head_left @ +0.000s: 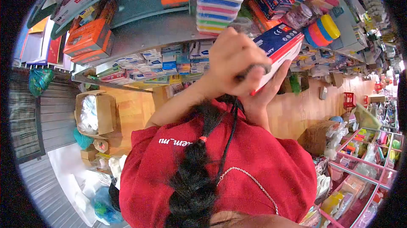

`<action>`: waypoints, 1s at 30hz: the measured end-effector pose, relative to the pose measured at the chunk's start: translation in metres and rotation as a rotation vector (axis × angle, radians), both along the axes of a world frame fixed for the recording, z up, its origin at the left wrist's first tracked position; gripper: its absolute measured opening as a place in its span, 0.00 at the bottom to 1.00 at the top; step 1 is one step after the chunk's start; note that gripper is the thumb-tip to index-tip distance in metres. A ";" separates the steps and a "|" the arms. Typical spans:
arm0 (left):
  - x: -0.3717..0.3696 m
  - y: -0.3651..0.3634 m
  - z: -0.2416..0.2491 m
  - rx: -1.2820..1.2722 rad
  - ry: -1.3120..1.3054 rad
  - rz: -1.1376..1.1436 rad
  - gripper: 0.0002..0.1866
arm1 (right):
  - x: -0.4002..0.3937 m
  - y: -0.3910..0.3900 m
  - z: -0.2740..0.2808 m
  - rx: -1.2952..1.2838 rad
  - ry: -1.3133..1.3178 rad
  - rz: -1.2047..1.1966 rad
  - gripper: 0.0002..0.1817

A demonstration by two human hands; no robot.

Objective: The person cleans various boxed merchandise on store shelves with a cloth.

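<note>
While both hands clasp it, blue-and-red box above grip.

Location type: retail shop, stationery and general goods. Indicators: metal shelves stocked with boxed products, stacked colourful cases, rolls of tape, compartmented display bins, and cardboard cartons on the wooden floor.
</note>
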State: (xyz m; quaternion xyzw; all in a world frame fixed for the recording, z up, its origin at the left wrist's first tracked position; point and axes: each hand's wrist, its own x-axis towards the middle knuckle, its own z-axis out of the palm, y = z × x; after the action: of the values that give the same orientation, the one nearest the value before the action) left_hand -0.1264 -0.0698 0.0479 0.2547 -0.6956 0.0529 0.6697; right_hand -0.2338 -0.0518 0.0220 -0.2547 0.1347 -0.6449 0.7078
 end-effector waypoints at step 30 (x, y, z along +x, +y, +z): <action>0.040 -0.027 0.023 0.420 -0.033 -0.024 0.21 | 0.013 -0.008 -0.026 0.230 0.294 0.173 0.28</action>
State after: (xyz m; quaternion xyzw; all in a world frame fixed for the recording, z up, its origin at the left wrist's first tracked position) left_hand -0.0862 -0.0965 0.0708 0.3795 -0.7051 -0.0972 0.5911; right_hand -0.2209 -0.0595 -0.0043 -0.2743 0.2868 -0.5183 0.7576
